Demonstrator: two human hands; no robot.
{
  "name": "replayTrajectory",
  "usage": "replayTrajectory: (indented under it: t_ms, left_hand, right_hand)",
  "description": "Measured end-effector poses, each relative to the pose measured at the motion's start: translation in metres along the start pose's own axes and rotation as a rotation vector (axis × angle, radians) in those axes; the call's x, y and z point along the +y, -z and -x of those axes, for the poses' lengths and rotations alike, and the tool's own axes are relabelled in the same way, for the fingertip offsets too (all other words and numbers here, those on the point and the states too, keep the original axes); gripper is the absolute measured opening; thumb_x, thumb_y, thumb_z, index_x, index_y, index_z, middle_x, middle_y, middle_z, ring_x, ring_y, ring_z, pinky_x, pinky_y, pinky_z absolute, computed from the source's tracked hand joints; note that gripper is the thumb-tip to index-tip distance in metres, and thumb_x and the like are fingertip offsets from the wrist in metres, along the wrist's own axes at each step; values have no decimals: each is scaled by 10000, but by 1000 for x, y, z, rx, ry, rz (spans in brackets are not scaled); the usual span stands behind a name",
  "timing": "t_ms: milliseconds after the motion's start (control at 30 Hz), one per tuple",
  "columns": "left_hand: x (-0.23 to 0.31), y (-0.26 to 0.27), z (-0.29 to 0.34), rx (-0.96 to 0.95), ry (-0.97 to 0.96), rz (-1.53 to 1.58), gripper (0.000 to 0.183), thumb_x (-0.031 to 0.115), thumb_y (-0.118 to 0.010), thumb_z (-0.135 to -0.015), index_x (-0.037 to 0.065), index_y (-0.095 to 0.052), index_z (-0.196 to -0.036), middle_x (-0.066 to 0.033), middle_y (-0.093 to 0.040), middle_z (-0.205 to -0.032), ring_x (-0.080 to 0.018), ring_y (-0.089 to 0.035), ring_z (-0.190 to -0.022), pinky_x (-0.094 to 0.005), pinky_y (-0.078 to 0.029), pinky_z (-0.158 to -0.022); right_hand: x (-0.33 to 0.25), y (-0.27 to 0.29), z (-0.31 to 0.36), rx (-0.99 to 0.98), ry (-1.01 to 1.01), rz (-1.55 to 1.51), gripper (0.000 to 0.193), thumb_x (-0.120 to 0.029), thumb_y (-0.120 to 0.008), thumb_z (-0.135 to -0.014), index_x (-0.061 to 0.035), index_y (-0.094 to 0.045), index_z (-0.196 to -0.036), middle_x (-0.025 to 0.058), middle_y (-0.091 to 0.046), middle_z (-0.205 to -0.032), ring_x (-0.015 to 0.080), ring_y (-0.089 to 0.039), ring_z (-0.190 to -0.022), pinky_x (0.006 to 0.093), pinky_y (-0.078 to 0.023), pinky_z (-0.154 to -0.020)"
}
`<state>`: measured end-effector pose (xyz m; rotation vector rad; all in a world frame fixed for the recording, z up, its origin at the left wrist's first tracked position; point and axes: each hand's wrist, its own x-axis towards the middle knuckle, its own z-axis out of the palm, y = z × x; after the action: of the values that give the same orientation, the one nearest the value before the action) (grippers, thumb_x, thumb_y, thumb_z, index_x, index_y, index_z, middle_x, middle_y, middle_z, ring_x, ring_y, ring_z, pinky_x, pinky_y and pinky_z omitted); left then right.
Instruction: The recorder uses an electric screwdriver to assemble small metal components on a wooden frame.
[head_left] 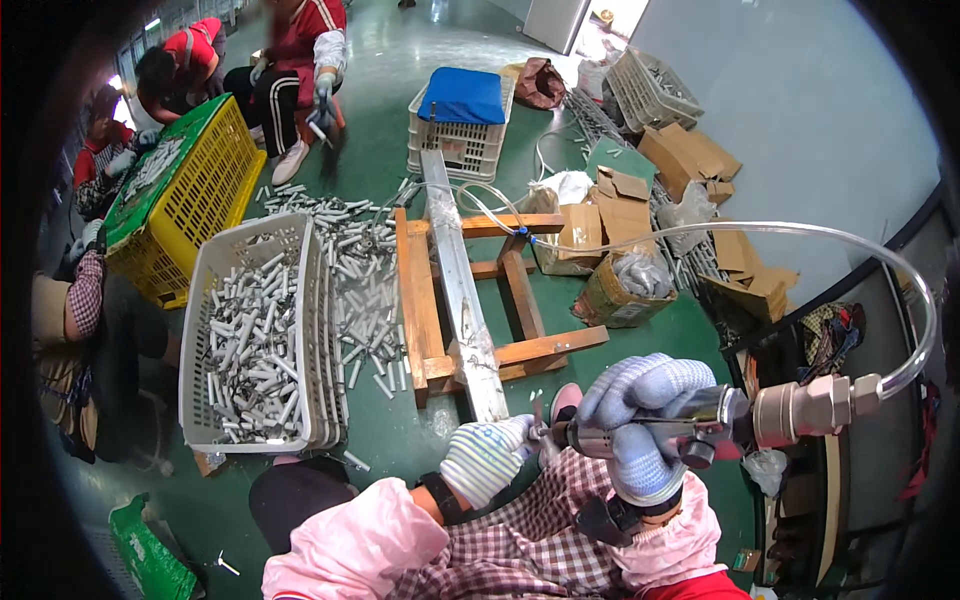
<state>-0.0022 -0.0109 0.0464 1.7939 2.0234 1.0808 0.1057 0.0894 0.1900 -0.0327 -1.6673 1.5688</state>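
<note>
My right hand, in a blue knit glove, is closed around an air-powered hand tool. A brass-coloured fitting at the tool's rear joins a clear hose. My left hand, in a striped glove, pinches a small metal part against the tool's front end; its exact kind is hidden by the fingers. Just beyond my left hand is the near end of a long metal bar, which lies across a wooden frame.
At left, a white crate holds many short grey tubes; more tubes lie on the floor. Co-workers sit around a yellow crate. A blue-topped crate stands ahead. Cardboard boxes are at right.
</note>
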Motion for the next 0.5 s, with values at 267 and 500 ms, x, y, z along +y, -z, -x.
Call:
replayTrajectory:
  t_ms: [267, 500]
  left_hand:
    - [8, 7, -6, -65, 87, -15, 163, 244, -560, -861, 94, -607, -907, -126, -618, -693, -301, -624, -607, -407, -482, -528]
    - [5, 8, -5, -9, 15, 33, 150, 219, -569, -838, 99, -617, -915, -131, -632, -722, -302, -625, -605, -407, -489, -538]
  right_hand:
    - [-1, -3, 7, 156, -63, -200, 435, -30, -697, -785, -109, -430, -1119, 101, -584, -1020, 204, -606, -954, 352, -522, -838]
    - [1, 1, -1, 58, -45, 25, 427, -7, -674, -771, -77, -422, -1109, 91, -609, -972, 195, -625, -895, 342, -527, -813]
